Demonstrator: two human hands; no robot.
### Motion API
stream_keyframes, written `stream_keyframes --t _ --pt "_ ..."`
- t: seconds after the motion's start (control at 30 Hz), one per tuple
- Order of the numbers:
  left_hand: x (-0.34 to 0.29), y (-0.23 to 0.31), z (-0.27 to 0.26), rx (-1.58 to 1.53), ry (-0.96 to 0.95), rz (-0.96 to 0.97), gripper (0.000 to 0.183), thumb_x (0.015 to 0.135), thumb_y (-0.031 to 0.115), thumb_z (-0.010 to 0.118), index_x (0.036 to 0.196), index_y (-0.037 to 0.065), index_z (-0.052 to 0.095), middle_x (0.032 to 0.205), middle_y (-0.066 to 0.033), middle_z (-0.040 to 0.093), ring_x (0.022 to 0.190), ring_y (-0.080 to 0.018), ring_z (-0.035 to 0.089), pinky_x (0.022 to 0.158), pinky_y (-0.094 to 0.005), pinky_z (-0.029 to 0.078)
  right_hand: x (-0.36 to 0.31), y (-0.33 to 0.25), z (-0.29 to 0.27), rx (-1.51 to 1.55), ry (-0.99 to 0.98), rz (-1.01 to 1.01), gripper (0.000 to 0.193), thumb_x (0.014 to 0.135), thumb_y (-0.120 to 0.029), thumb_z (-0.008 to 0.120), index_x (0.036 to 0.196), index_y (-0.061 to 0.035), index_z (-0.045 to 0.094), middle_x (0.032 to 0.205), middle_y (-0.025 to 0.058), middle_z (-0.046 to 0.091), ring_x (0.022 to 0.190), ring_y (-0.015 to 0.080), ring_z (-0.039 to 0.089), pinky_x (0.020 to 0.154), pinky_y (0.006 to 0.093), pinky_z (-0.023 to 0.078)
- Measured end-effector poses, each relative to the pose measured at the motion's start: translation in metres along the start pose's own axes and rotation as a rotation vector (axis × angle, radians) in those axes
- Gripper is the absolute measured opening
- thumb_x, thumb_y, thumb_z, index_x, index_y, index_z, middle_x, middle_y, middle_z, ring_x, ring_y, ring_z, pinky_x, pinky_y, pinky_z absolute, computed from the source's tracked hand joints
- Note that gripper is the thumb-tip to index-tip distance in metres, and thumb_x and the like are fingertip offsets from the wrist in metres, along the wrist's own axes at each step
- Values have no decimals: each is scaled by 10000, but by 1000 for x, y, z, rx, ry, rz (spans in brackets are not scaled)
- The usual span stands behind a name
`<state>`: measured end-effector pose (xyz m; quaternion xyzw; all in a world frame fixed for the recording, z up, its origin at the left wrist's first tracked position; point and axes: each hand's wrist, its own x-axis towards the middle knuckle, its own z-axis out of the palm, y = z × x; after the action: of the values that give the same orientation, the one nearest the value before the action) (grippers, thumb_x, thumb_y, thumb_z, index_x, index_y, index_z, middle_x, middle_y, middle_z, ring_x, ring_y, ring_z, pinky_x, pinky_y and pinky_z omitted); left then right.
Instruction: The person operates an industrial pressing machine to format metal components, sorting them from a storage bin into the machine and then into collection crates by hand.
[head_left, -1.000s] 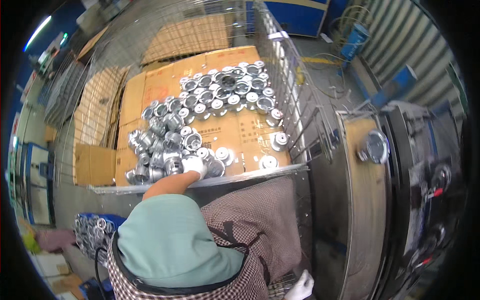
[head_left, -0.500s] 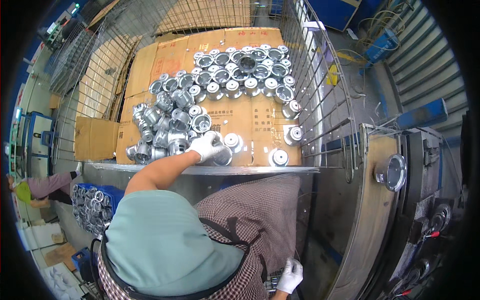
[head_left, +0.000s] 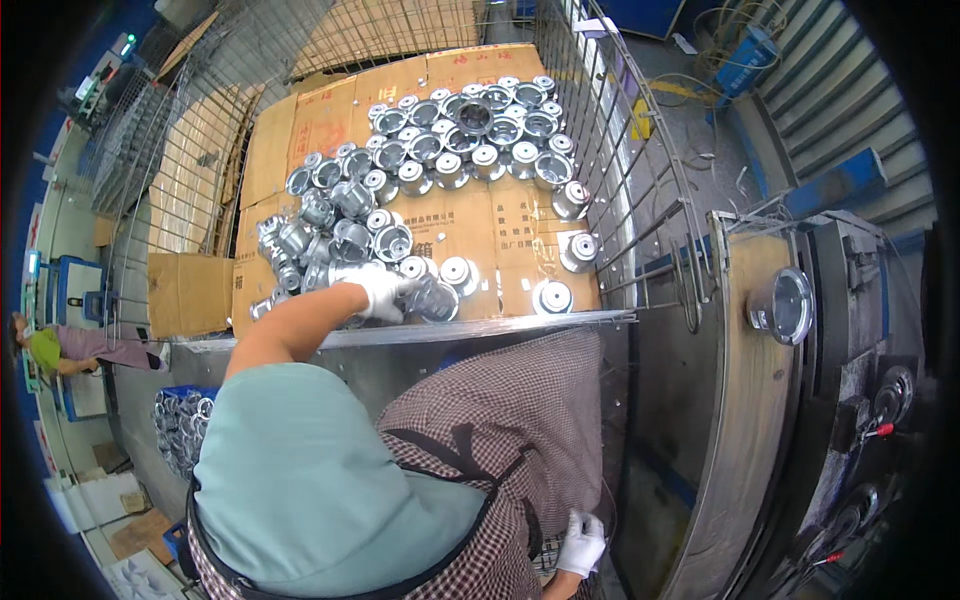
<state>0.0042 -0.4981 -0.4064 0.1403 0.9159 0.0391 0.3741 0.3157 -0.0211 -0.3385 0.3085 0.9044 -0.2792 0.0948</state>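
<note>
The wire cage [head_left: 520,324] holds metal cups [head_left: 426,147]; the left hand [head_left: 376,290] hides some. I can't tell if it or the right hand [head_left: 581,545] grips.

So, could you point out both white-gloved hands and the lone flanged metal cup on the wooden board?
Left hand [head_left: 378,292]: head view, back of the hand.
Right hand [head_left: 581,545]: head view, middle of the hand.
Flanged metal cup [head_left: 785,306]: head view, inside its open end.

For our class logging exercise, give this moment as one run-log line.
left hand: gloved, at metal cups | right hand: gloved, beside checked apron | metal cups: on cardboard, within wire cage
</note>
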Motion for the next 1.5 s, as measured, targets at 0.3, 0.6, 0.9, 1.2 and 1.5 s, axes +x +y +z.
stream_keyframes --t 0.3,0.6,0.9,1.2,1.5 --pt "48 3 50 -63 -135 -19 446 745 325 641 1174 208 667 1075 -129 683 935 -295 657 787 -415 513 1 -4 15 53 -12 -56 227 818 -262 733 849 -40 697 877 158 678 817 343 640 760 429 503" --pt "19 19 -42 -220 338 -155 267 671 124 591 911 94 705 921 -158 699 882 -314 672 763 -389 521 21 -46 -9 -58 -10 -156 296 797 -297 748 959 -54 697 946 170 683 901 341 649 806 438 507" --pt "-57 265 -186 109 568 873 120 739 137 619 845 148 673 770 -77 631 781 -305 632 679 -412 520 64 -196 -84 -65 328 -852 652 764 -421 717 1286 -82 523 1301 151 504 1225 364 465 1035 514 328" --pt "-25 437 -221 38 912 1379 591 682 27 629 1254 166 578 1152 -122 630 1084 -321 568 987 -471 368 92 -119 -157 -213 923 -592 272 706 -229 781 931 -133 662 981 21 640 1108 246 550 1033 510 342" --pt "33 466 -203 286 1064 1491 236 629 58 641 842 156 668 884 -5 667 1076 -270 563 996 -501 364 122 -69 -159 -227 1075 -442 407 722 -298 780 1062 -124 641 1129 49 598 1197 303 481 1051 511 319"
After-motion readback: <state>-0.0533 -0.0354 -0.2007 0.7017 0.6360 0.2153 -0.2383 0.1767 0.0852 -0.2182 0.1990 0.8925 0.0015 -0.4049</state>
